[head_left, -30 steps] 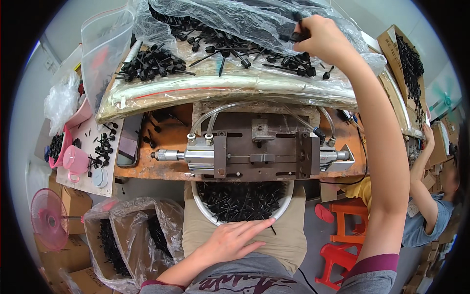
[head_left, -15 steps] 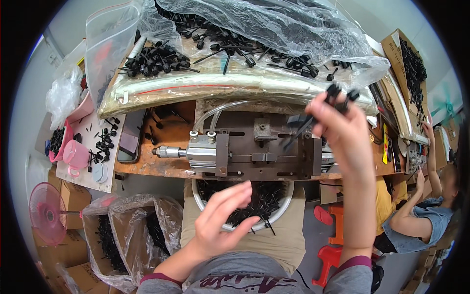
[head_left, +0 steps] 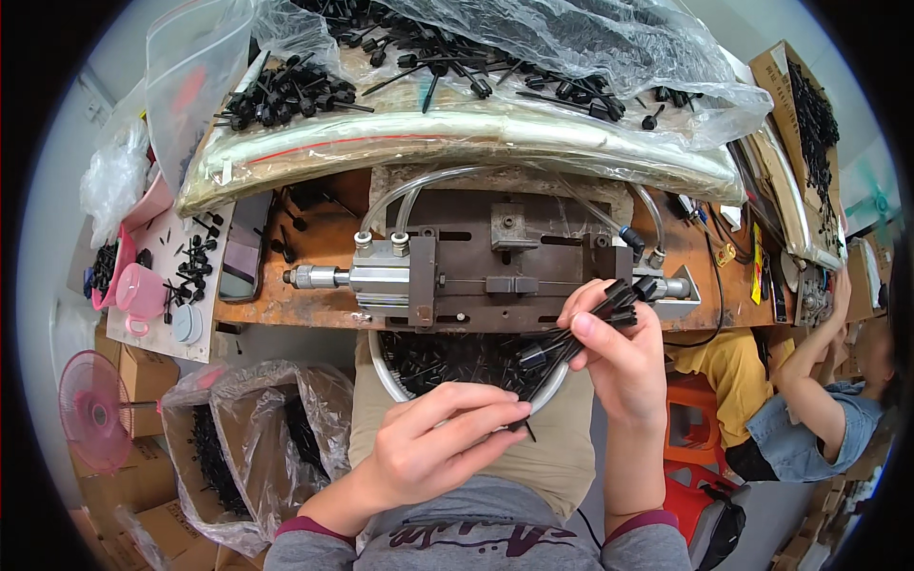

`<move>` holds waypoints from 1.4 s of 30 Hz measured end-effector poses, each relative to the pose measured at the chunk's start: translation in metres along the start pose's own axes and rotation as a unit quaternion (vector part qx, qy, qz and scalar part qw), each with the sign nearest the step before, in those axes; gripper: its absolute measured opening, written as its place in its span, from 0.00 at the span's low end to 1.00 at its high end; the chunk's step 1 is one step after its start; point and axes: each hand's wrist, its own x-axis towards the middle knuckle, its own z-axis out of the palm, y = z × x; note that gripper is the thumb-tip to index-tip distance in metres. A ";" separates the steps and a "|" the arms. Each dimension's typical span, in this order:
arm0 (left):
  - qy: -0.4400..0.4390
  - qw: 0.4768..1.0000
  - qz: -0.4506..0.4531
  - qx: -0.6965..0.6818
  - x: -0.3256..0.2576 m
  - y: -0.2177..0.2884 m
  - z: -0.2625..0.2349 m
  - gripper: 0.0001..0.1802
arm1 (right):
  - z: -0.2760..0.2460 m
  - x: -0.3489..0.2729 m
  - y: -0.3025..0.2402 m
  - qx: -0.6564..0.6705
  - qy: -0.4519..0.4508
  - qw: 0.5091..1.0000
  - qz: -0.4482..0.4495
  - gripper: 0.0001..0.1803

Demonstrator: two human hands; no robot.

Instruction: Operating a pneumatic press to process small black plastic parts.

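Right hand (head_left: 617, 357) closed around a small bundle of black stemmed plastic parts (head_left: 571, 333), gripped between thumb and fingers, heads up near the right end of the pneumatic press fixture (head_left: 486, 276). The bundle sits just above the rim of the white bowl (head_left: 381, 373).

Left hand (head_left: 433, 452) half curled, fingers extended toward the lower ends of the stems; fingertips touch or nearly touch one stem, thumb underneath. Whether it has a firm pinch on a single piece I cannot tell.

The fixture's slot looks bare; no part seated in it that I can make out.

Progress, judged from the layout: the white bowl below the fixture holds a good heap of black pieces, and clear bags (head_left: 243, 447) at lower left hold more. A large supply of loose stemmed parts (head_left: 286, 90) lies on the upper surface under plastic sheeting (head_left: 571, 38). So a fair quantity looks handled, much stock is left, and the bundle in hand is not yet fed to the fixture.

Another person's arm (head_left: 809, 352) at far right, apart.
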 end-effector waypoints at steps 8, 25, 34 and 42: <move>-0.035 0.998 -0.033 -0.046 -0.004 0.001 -0.006 0.16 | -0.009 -0.005 0.004 0.008 0.113 0.986 -0.122 0.05; -0.060 0.956 0.018 0.288 0.012 -0.044 0.032 0.13 | -0.012 -0.031 0.020 -0.124 0.171 0.953 -0.218 0.10; -0.073 0.952 -0.011 0.298 0.024 -0.044 0.034 0.11 | -0.013 -0.035 0.026 -0.217 0.179 0.921 -0.268 0.14; -0.086 0.946 -0.021 0.310 0.026 -0.041 0.031 0.11 | -0.014 -0.037 0.025 -0.466 0.187 0.766 -0.401 0.15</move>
